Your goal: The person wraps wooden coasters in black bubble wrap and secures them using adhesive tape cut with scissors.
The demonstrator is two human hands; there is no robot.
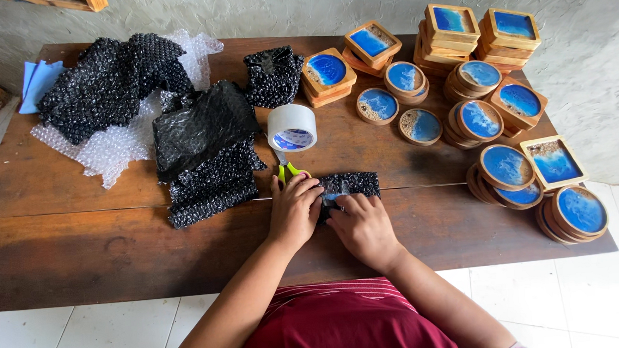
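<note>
A small parcel wrapped in black bubble wrap [352,186] lies on the wooden table [80,242] in front of me. My left hand [294,210] presses on its left end, fingers curled over it. My right hand [363,228] rests on its near side, fingertips on a strip of clear tape. Scissors with yellow-green handles [289,171] lie just beyond my left hand. A roll of clear packing tape [291,127] stands behind the scissors.
Sheets and piles of black and clear bubble wrap [129,99] cover the table's left and middle. Several round and square wooden coasters with blue resin [482,108] are stacked on the right, up to the edge. A blue cloth [36,81] lies far left.
</note>
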